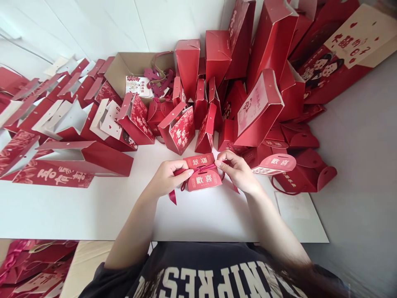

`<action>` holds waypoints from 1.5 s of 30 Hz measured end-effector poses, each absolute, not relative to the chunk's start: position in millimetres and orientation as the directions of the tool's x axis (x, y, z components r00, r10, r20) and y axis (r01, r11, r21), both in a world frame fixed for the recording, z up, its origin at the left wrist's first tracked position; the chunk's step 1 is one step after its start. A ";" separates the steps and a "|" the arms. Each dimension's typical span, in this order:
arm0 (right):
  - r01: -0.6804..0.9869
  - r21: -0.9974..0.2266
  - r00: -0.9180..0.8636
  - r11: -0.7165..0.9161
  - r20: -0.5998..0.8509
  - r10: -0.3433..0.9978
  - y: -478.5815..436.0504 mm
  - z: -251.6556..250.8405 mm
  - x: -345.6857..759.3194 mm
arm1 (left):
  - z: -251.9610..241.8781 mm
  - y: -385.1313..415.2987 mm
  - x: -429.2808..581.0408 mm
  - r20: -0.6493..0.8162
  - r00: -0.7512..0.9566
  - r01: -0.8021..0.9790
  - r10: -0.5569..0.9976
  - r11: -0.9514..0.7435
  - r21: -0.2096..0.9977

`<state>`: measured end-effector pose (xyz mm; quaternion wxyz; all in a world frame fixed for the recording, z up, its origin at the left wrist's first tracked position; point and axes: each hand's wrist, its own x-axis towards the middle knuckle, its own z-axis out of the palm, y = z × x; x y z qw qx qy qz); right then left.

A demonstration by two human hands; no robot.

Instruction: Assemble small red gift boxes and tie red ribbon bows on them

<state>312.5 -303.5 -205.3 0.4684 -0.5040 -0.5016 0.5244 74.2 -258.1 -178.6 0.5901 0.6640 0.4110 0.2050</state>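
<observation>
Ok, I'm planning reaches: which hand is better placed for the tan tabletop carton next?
Probably the left hand: the carton is nearer it than the right hand, though both hold ribbon.

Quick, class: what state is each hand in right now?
Left hand: closed, pinching the ribbon on the small red box.
Right hand: closed, pinching the same ribbon's other side.

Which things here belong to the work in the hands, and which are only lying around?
In the work:
- left hand
- right hand
- ribbon, pinched by both
- small box under it

Seemingly lying around:
- other red cartons
- cardboard box
- card inside it
</observation>
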 end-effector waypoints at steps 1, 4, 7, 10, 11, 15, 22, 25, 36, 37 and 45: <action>0.013 -0.998 -0.038 -0.056 -0.057 0.998 -303.4 -204.9 312.9 | -177.6 -257.9 74.3 -0.212 0.579 0.311 0.788 0.027 0.950; 0.037 -0.998 -0.008 -0.044 -0.044 0.999 -302.3 -204.8 314.3 | -175.1 -255.2 73.4 -0.231 0.578 0.320 0.783 0.043 0.946; -0.006 -0.995 -0.048 -0.095 -0.094 0.994 -301.0 -207.1 315.9 | -174.8 -250.4 69.5 -0.276 0.591 0.309 0.758 0.103 0.945; -0.080 -0.988 -0.063 -0.129 -0.124 0.990 -300.3 -210.9 317.1 | -174.3 -246.3 63.2 -0.305 0.632 0.295 0.712 0.143 0.945; -0.098 -0.987 -0.064 -0.131 -0.125 0.990 -300.2 -211.9 317.1 | -173.6 -245.4 60.9 -0.308 0.650 0.289 0.695 0.148 0.946; -0.152 -0.978 -0.069 -0.146 -0.137 0.988 -300.8 -212.8 315.6 | -169.6 -243.2 52.7 -0.328 0.681 0.286 0.654 0.175 0.942; -0.155 -0.976 -0.051 -0.153 -0.146 0.988 -301.4 -212.8 313.8 | -168.0 -241.4 46.1 -0.375 0.732 0.248 0.569 0.290 0.924; -0.159 -0.976 -0.056 -0.146 -0.139 0.989 -301.2 -214.9 314.4 | -168.6 -241.8 45.8 -0.374 0.740 0.244 0.560 0.294 0.924; -0.140 -0.979 -0.052 -0.147 -0.141 0.989 -300.5 -211.8 308.7 | -174.2 -223.9 74.3 -0.209 0.754 0.062 0.622 0.249 0.966; -0.146 -0.978 -0.054 -0.147 -0.141 0.989 -300.5 -211.9 308.5 | -174.8 -222.1 77.9 -0.223 0.760 0.053 0.610 0.285 0.957; -0.158 -0.977 -0.036 -0.145 -0.141 0.989 -300.7 -215.1 308.5 | -158.0 -227.5 91.6 -0.334 0.720 0.173 0.609 0.308 0.936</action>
